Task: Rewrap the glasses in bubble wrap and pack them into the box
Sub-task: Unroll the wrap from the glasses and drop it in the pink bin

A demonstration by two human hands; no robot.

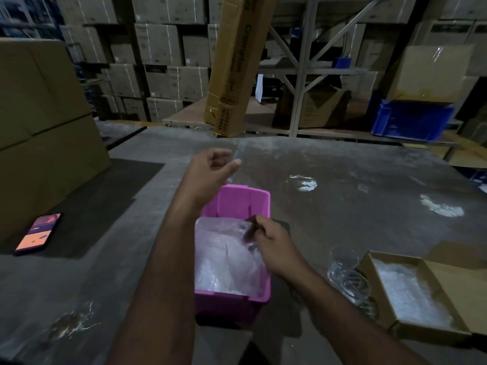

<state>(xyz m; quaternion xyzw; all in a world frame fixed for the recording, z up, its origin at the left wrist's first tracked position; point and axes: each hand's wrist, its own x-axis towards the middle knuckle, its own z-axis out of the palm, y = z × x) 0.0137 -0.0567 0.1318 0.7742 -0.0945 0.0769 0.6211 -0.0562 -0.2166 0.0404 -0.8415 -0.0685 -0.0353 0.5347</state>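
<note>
Holding a sheet of bubble wrap stretched between both hands, the person works above a pink bin in the lower centre of the frame. The left hand, raised toward the middle of the frame, has its fingers curled with the thumb pressed against the forefinger; it seems to pinch a clear edge of film that runs up from the bin, though the film there is too transparent to be sure. The right hand, lower and just right of centre, pinches the wrap's near corner between thumb and fingertips, right over the bin's open top. Gripping two separated points likely keeps the sheet taut and flat so it can be lifted free and spread out for wrapping.

The glasses sit at the lower right, clear stemware on the grey table, touching or nearly touching one another and just beside the open cardboard box. One glass stands upright behind; how the nearer ones lie cannot be told. The box already holds a layer of pale cushioning on its floor, probably as padding. Keeping the glasses next to the box shortens the carry once each is wrapped.

A phone lies screen-up at the lower left on a dark mat, well apart from the work. Stacked cartons fill the shelving across the top of the frame.

The glasses look bare, so wrapping appears not yet begun.
</note>
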